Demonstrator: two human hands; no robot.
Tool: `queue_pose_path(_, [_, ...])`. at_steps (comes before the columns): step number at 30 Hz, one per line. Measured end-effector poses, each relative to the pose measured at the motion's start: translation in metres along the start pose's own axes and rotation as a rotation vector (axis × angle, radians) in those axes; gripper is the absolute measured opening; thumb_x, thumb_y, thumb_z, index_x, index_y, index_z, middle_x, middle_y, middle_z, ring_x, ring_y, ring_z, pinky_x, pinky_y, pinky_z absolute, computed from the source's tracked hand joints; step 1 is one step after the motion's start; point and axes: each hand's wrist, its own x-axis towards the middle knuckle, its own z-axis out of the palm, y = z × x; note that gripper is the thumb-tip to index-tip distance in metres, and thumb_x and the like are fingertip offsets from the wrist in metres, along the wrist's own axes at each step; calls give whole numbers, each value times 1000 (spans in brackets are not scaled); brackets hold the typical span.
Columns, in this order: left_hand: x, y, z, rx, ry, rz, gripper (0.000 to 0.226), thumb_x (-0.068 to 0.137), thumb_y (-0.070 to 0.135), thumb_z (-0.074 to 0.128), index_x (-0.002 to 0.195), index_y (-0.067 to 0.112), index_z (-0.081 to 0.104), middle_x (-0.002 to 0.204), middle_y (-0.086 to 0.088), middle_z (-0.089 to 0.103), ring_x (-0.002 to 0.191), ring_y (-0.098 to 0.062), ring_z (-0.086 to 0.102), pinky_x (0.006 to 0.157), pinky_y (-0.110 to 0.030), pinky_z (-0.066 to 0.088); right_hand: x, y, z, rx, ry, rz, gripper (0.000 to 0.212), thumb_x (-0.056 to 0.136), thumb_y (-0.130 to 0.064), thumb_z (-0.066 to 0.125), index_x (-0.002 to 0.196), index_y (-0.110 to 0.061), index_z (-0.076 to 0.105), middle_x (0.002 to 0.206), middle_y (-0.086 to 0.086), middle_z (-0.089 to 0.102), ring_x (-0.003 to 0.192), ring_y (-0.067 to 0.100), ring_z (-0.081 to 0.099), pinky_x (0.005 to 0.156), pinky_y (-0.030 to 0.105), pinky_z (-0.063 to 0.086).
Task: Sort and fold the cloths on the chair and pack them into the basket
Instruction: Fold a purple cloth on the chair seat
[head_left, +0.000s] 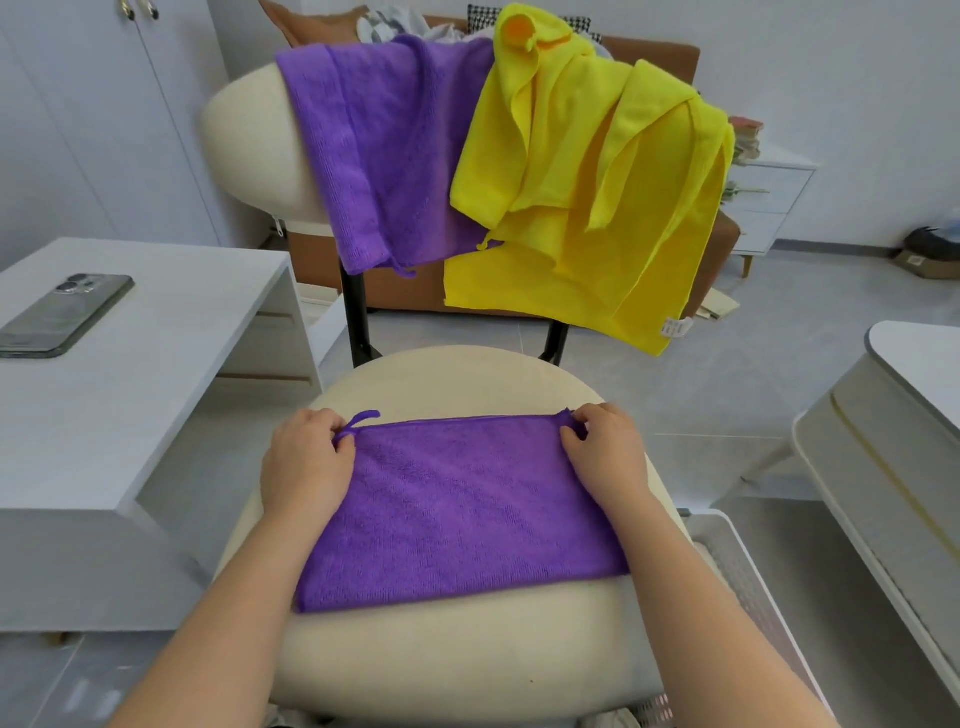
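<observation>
A purple cloth (462, 509) lies folded in half on the cream chair seat (457, 654). My left hand (306, 462) pinches its far left corner, by a small hanging loop. My right hand (602, 452) pinches the far right corner. Over the chair's backrest (249, 145) hang another purple cloth (384, 150) on the left and yellow cloths (597, 182) on the right. A white mesh basket (737, 571) stands at the seat's right side, partly hidden by my right arm.
A white desk (130, 415) with a phone (62, 314) on it stands to the left. A white table edge (909, 415) is at the right. Behind the chair are a brown sofa (649, 57) and a small white drawer unit (769, 202).
</observation>
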Motion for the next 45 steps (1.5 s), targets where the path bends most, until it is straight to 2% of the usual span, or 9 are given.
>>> queue_pose_path(7, [8, 6, 0, -135, -127, -22, 9, 85, 11, 59, 86, 16, 66, 95, -4, 64, 83, -19, 54, 69, -28, 38, -2, 3, -24, 291, -144, 207, 13, 83, -13, 62, 81, -1, 68, 74, 12, 63, 70, 21, 54, 59, 28, 40])
queue_pose_path(15, [-3, 28, -12, -184, -321, 96, 25, 75, 0, 63, 66, 23, 59, 75, 4, 63, 72, -15, 55, 62, -22, 36, -31, 31, -58, 219, -218, 345, 8, 75, -3, 62, 80, 2, 66, 69, 6, 59, 67, 19, 51, 56, 25, 37])
queue_pose_path(20, [-12, 31, -15, -190, -384, 60, 28, 75, -3, 62, 65, 22, 57, 76, 3, 61, 72, -16, 56, 64, -23, 38, -48, 38, -61, 220, -214, 330, 4, 78, -9, 62, 78, -6, 65, 67, 2, 59, 66, 17, 53, 59, 26, 39])
queue_pose_path(25, [-8, 28, -16, -238, -415, 21, 25, 75, 1, 67, 66, 23, 58, 76, 2, 62, 77, -20, 58, 69, -26, 42, -44, 34, -60, 225, -176, 293, 29, 89, -28, 58, 81, -1, 63, 68, 2, 56, 66, 17, 48, 61, 30, 36])
queue_pose_path(30, [-5, 30, -13, -279, -438, 8, 16, 82, 23, 71, 71, 15, 62, 72, -1, 61, 69, -18, 53, 59, -27, 39, -34, 30, -60, 155, -173, 229, 24, 90, -21, 54, 81, -4, 68, 69, 1, 61, 70, 18, 52, 57, 21, 37])
queue_pose_path(34, [-4, 29, -12, -259, -360, 22, 27, 85, 22, 66, 61, 16, 57, 62, -1, 54, 61, -17, 47, 55, -28, 33, -30, 31, -64, 174, -146, 218, 19, 88, -18, 58, 81, -8, 71, 79, 1, 68, 78, 15, 57, 61, 21, 40])
queue_pose_path(39, [-1, 26, -17, -288, -259, 70, 26, 83, 24, 70, 62, 14, 57, 61, -3, 54, 59, -18, 47, 52, -27, 33, -29, 32, -69, 223, -113, 222, 10, 85, -15, 63, 80, -14, 71, 75, -3, 66, 76, 14, 58, 67, 25, 40])
queue_pose_path(42, [-1, 22, -21, -312, -402, 122, 14, 76, 19, 77, 70, 19, 64, 69, 1, 62, 65, -16, 55, 57, -20, 40, -31, 34, -70, 214, -115, 228, 8, 84, -13, 64, 78, -15, 69, 72, -4, 64, 73, 14, 57, 65, 24, 40])
queue_pose_path(45, [-2, 16, -20, -237, -483, 171, 23, 75, 7, 75, 75, 26, 63, 75, 4, 64, 69, -16, 59, 63, -22, 43, -32, 36, -70, 218, -114, 233, 8, 83, -13, 64, 77, -16, 68, 72, -4, 64, 73, 13, 56, 65, 24, 39])
